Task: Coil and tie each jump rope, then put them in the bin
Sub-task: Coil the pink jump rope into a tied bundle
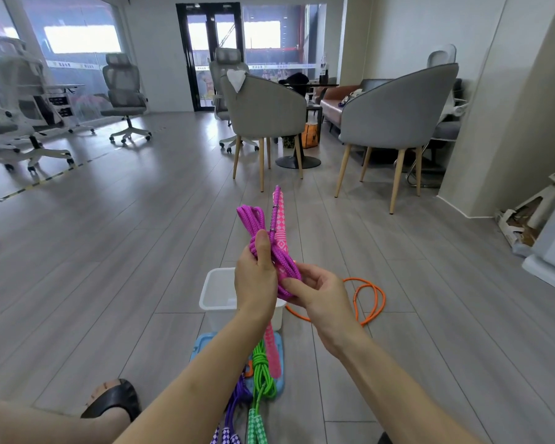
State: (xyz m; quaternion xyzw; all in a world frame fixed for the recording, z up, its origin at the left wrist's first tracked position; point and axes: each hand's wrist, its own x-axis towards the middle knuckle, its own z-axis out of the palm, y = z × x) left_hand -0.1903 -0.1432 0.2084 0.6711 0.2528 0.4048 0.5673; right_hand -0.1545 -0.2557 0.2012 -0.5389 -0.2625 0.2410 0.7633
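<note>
Left hand grip: left hand wrapped round the middle of the magenta jump rope, thumb upright along the bundle, fingers curled behind.
Right hand grip: right hand pinching the lower loops of the same bundle, index finger stretched across the cord, other fingers curled beneath.
Rope in hand: coiled into long loops, raised in the air above the bin; loop ends standing up past the left thumb.
Handles: pink patterned handle pointing up beside the loops, with a thin purple end piece next to it; second pink handle hanging down below the hands, partly hidden by the left forearm.
Bin: white plastic bin on the floor directly under the hands, open top, inside mostly hidden by the arm.
Orange jump rope: loose loops on the floor just right of the bin.
Green jump rope: knotted bundle on a light blue mat nearer than the bin, checked handle toward the bottom edge.
Purple jump rope: beside the green one, to its left.
Surroundings: grey wood-look floor; two grey upholstered chairs farther back.
</note>
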